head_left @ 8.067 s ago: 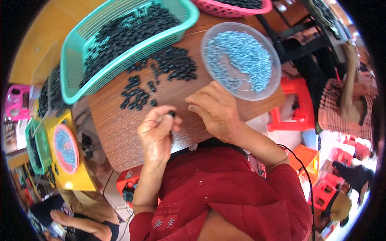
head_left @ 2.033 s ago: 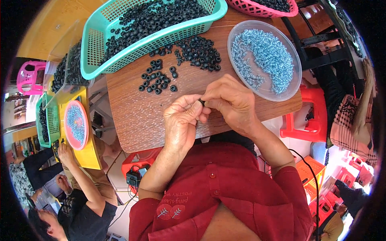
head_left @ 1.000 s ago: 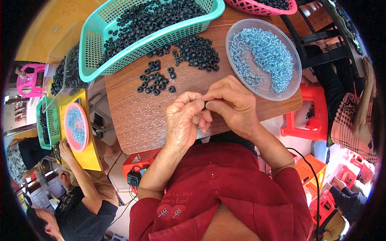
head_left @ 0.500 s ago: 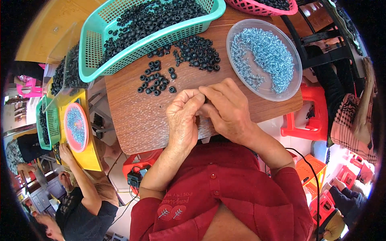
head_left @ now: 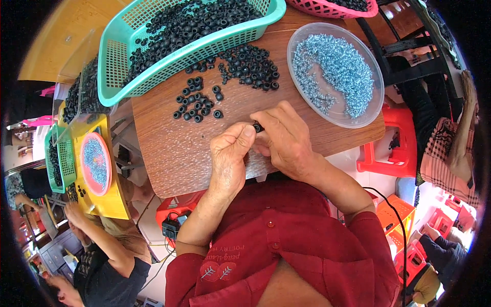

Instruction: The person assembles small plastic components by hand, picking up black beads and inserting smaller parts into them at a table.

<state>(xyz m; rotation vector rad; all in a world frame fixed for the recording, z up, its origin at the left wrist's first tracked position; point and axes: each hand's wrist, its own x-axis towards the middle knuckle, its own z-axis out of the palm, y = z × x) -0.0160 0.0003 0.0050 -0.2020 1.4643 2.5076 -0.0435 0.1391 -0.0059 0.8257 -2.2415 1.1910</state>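
Over the front part of the brown table, my left hand [head_left: 230,151] and my right hand [head_left: 290,143] meet fingertip to fingertip. Between them a small black round piece with a hollow end [head_left: 258,127] is pinched, partly covered by the fingers. Just beyond my hands lies a loose group of similar black hollow pieces [head_left: 197,105], with a denser heap [head_left: 250,66] behind it. Right of the heap, a clear round tray [head_left: 376,110] holds many tiny shiny light-blue pieces.
A turquoise basket [head_left: 115,77] of black pieces stands at the back left of the wooden table [head_left: 174,158]; a pink basket [head_left: 327,9] is at the far edge. On the left, a co-worker's hands [head_left: 74,215] are at a yellow table [head_left: 110,202]. Red stools [head_left: 391,143] stand right.
My fingertips have shifted slightly, and the black piece between them shows more now. The co-worker's hands at the left have moved away from the pink-rimmed tray and come together.
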